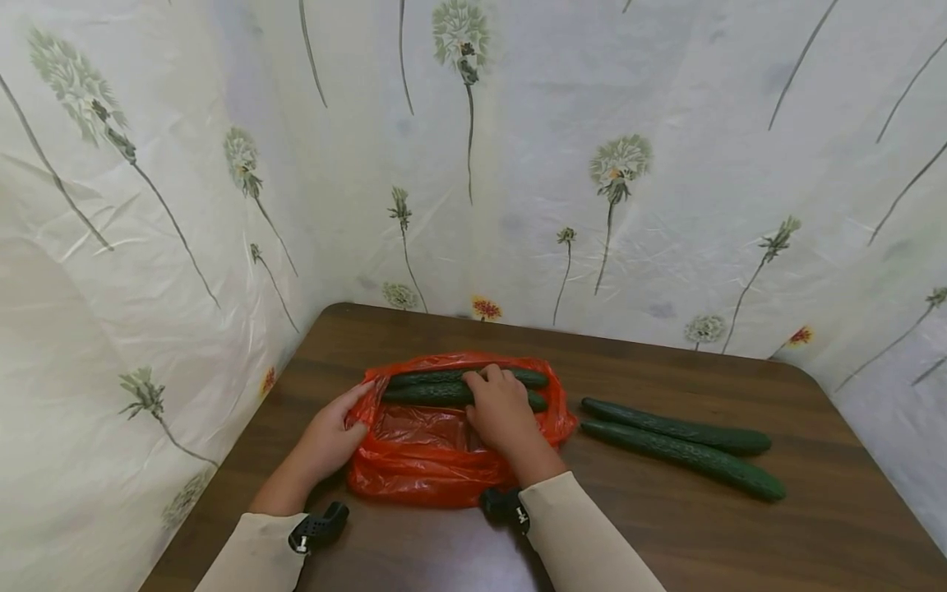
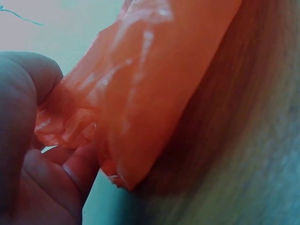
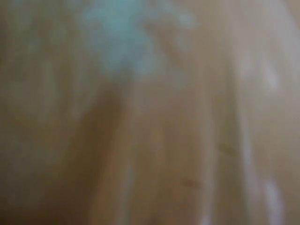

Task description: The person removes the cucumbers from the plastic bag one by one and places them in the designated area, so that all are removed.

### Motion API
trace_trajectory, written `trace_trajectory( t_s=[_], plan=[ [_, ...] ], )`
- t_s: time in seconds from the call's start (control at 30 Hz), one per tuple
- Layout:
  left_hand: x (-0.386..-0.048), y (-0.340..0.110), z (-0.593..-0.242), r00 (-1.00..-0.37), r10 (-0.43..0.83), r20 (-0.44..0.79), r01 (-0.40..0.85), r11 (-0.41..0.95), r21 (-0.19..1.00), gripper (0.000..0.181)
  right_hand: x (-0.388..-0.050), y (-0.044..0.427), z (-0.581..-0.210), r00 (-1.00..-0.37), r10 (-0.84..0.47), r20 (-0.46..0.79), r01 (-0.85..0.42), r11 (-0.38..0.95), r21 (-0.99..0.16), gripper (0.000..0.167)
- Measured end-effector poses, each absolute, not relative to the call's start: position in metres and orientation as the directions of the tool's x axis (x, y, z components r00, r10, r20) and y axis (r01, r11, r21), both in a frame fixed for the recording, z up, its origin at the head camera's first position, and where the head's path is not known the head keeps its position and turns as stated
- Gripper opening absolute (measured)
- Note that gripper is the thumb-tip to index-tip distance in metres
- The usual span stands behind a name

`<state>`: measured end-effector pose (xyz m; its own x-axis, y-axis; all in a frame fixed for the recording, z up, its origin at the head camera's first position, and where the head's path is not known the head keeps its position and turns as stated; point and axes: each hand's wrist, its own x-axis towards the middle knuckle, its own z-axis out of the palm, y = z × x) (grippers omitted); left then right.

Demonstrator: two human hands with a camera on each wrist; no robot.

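Observation:
A red plastic bag (image 1: pixel 422 481) lies on the table with its mouth spread upward. Two dark green cucumbers (image 1: pixel 425 395) rest side by side inside, along the bag's far side. My left hand (image 1: pixel 331 436) pinches the bag's left edge; in the left wrist view the thin red film (image 2: pixel 140 93) bunches between thumb and fingers. Reaching into the bag, my right hand (image 1: pixel 503 411) grips the nearer cucumber around its middle, covering part of both cucumbers. The right wrist view is too blurred to make out the hand or the cucumbers.
Two more cucumbers (image 1: pixel 688 456) lie nearly parallel on the brown wooden table (image 1: pixel 629 526), right of the bag. A curtain-like sheet (image 1: pixel 518 164) with printed dandelions hangs behind the table and along its left side. Each wrist wears a black strap device (image 1: pixel 318 528).

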<state>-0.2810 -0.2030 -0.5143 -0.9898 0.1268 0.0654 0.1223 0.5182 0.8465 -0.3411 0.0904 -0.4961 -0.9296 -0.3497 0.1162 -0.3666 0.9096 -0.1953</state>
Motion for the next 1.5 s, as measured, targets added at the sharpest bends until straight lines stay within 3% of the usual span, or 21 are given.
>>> trace_trajectory(
  t_s=[0.53, 1.5],
  plan=[
    [-0.2795, -0.2021, -0.5133, -0.991, 0.129, 0.045, 0.105, 0.507, 0.855, 0.068, -0.3395, 0.088, -0.4974, -0.94, -0.316, 0.13, -0.338, 0.919, -0.204, 0.05],
    [-0.2818, -0.2026, -0.5129, -0.991, 0.126, 0.035, 0.093, 0.492, 0.865, 0.068, -0.3453, 0.0959, -0.495, -0.912, -0.361, 0.195, -0.393, 0.905, -0.164, 0.05]
  ],
)
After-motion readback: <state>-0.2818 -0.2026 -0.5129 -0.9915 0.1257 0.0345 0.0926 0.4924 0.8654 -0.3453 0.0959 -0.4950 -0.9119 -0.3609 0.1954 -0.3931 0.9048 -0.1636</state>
